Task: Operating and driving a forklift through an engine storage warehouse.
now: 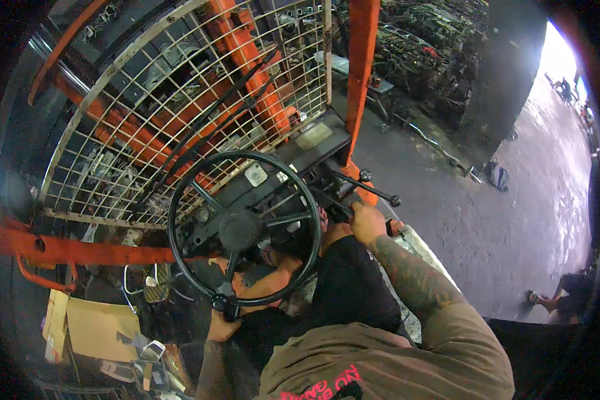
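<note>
So the clearest bit of print here is sitting on the brown shirt (373, 345): pinkish-red lettering (345, 378) in caps is running slantwise across the front, partly getting lost at a dark patch and the lower edge of the view. On the dashboard (233, 193), a pale rectangular label (313, 135) is lying near the right end, but its print is coming out too small to read. Beyond the steering wheel (239, 230), a whitish square plate (255, 175) and a little white sticker (282, 177) are showing dark marks, also too tiny to make out.
</note>
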The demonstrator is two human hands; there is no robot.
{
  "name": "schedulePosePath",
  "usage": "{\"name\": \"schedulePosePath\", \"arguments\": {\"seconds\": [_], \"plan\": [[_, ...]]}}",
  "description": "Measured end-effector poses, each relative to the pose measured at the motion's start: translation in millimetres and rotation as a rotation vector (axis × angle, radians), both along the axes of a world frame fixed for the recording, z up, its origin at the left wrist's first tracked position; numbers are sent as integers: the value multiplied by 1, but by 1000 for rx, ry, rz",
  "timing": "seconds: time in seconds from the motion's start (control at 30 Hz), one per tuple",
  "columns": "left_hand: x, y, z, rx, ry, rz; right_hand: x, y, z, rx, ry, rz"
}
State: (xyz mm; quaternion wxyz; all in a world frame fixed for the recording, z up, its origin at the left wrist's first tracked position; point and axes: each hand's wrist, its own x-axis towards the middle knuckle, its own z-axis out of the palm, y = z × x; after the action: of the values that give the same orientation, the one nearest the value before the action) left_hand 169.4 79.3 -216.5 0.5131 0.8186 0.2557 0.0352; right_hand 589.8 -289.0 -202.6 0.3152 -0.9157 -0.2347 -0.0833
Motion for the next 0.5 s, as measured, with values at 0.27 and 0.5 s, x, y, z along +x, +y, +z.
{"name": "schedulePosePath", "arguments": {"seconds": [0.27,0.5], "plan": [[-83,-83,52,268,426,2,8,11,-4,-12,56,25],[-89,-72,92,-5,433,6,-2,16,29,25,55,85]]}}
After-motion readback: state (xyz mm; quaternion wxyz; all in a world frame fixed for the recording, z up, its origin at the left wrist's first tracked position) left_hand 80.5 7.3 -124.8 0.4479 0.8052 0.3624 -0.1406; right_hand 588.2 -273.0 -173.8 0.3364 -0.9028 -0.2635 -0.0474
